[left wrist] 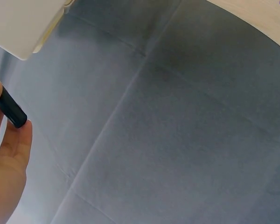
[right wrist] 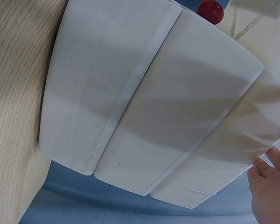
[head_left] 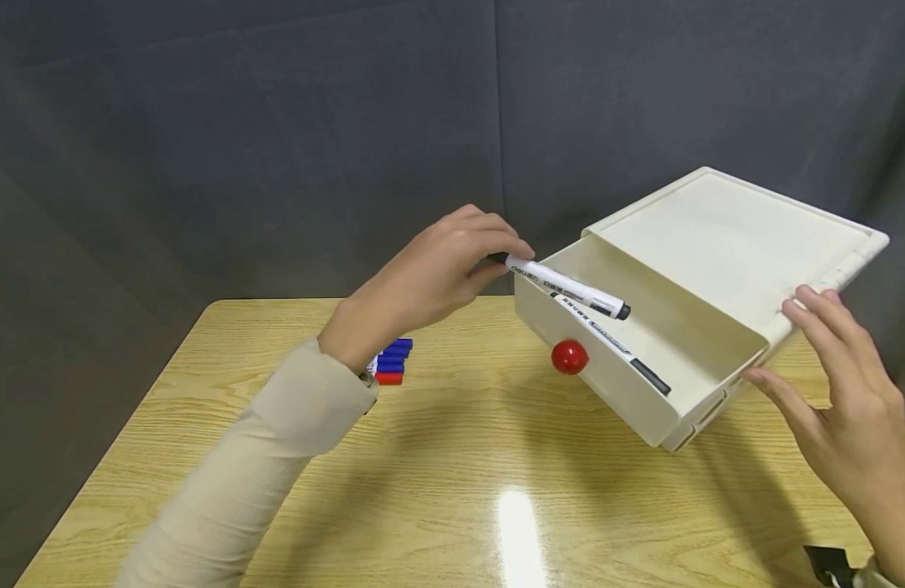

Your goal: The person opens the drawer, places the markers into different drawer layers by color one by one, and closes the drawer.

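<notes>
My left hand (head_left: pixel 452 261) pinches a whiteboard marker (head_left: pixel 570 286) between thumb and fingers near its black end. The marker slants down to the right over a pulled-out white drawer (head_left: pixel 666 327). In the left wrist view a black end of the marker (left wrist: pixel 11 107) shows by the fingertips. Inside the drawer, along its front wall, lies a second whiteboard marker (head_left: pixel 607 339) with a black cap. A round red knob (head_left: pixel 569 357) sits on the drawer front. My right hand (head_left: pixel 849 400) touches the right side of the white drawer box (head_left: pixel 761 237), fingertips at the top edge and thumb lower down.
Several blue markers (head_left: pixel 395 355) and a red marker (head_left: pixel 389 379) lie on the wooden table (head_left: pixel 423 457), partly hidden behind the left forearm. A dark grey curtain (head_left: pixel 313 147) hangs behind the table. The box's side (right wrist: pixel 163 102) fills much of the right wrist view.
</notes>
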`<state>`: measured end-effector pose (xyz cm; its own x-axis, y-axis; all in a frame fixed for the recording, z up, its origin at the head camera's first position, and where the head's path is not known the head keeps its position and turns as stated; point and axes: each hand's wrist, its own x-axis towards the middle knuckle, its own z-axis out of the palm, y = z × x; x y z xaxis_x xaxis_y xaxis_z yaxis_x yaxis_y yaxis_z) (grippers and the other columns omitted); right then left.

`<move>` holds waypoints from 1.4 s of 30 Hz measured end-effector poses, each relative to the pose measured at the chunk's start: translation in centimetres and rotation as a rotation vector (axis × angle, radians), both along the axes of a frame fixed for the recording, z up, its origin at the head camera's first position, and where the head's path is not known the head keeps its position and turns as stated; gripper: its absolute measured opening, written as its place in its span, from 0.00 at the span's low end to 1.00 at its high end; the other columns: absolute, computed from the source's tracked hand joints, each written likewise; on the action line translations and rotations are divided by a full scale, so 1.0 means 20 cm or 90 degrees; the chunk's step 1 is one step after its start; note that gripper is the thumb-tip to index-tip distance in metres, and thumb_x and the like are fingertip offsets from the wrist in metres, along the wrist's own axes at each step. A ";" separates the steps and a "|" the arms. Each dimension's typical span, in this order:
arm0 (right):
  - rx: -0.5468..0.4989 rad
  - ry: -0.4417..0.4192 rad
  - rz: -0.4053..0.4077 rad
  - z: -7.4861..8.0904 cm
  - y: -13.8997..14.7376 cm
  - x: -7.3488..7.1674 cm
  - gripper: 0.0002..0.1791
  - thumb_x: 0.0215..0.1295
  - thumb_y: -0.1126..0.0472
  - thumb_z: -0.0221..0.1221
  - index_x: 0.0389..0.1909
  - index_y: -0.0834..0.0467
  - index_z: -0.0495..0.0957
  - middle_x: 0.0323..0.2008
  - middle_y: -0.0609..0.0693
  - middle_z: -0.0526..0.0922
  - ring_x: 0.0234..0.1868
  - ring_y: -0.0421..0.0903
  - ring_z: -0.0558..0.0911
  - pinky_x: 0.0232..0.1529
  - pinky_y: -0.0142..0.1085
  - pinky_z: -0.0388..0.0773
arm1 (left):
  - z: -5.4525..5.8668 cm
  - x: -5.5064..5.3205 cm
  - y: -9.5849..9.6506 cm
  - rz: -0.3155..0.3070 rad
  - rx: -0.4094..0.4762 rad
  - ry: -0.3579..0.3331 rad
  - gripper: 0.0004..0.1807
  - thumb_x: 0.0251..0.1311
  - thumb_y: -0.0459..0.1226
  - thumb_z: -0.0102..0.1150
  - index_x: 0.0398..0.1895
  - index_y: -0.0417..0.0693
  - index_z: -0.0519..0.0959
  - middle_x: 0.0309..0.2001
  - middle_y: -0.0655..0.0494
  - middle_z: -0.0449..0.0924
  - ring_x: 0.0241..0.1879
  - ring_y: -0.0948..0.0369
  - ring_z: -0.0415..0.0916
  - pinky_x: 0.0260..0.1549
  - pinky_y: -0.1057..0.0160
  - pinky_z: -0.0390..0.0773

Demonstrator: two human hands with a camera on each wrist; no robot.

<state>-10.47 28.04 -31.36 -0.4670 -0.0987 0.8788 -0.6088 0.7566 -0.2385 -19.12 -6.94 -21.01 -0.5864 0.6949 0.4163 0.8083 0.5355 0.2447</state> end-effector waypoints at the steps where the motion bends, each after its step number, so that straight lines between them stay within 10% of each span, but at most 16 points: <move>1: 0.000 -0.001 -0.001 0.00 0.00 0.00 0.43 0.66 0.35 0.52 0.56 0.75 0.74 0.58 0.75 0.75 0.73 0.51 0.67 0.75 0.32 0.59 | 0.00 0.00 0.01 -0.001 -0.006 -0.002 0.14 0.63 0.28 0.62 0.51 0.45 0.84 0.50 0.56 0.84 0.50 0.58 0.73 0.52 0.66 0.75; 42: 0.014 -0.002 -0.005 0.00 0.00 0.02 0.44 0.66 0.35 0.52 0.56 0.75 0.74 0.58 0.75 0.74 0.73 0.51 0.67 0.76 0.31 0.59 | -0.03 -0.06 0.36 -0.005 -0.176 -0.021 0.14 0.68 0.30 0.57 0.51 0.54 0.85 0.52 0.65 0.83 0.51 0.63 0.72 0.53 0.74 0.71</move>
